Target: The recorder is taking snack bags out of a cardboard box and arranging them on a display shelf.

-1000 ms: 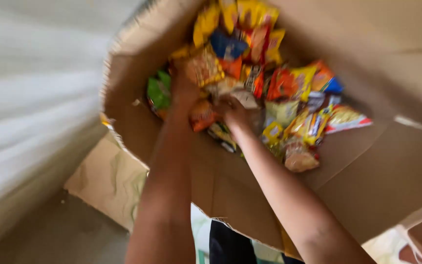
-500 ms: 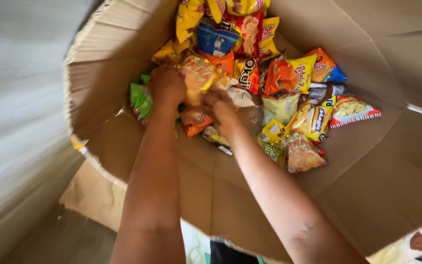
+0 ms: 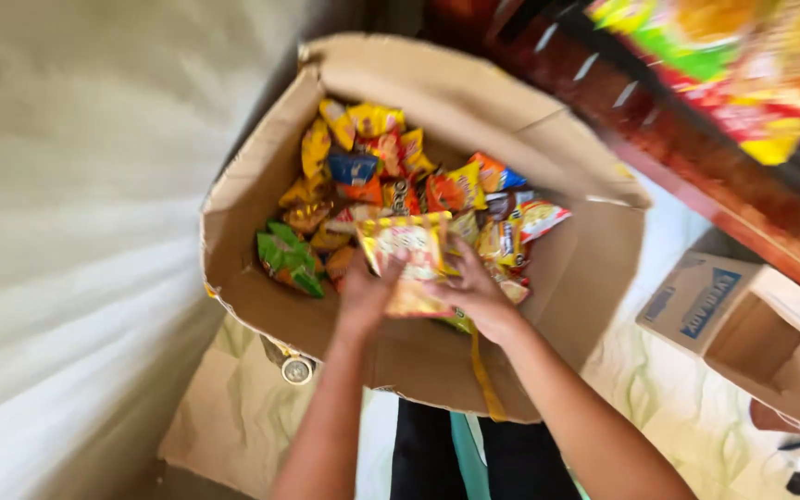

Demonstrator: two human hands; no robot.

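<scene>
Gripping a yellow snack packet [image 3: 406, 252] with both hands over the cardboard box [image 3: 261, 167].

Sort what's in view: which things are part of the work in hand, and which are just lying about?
In hand:
left hand
right hand
yellow snack packet, gripped by both
big cardboard box
loose snack packets in it

Lying about:
small open carton
flattened cardboard
roll of tape

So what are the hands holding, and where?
Both hands, left hand and right hand, grip a yellow-and-orange snack packet by its lower side edges.
</scene>
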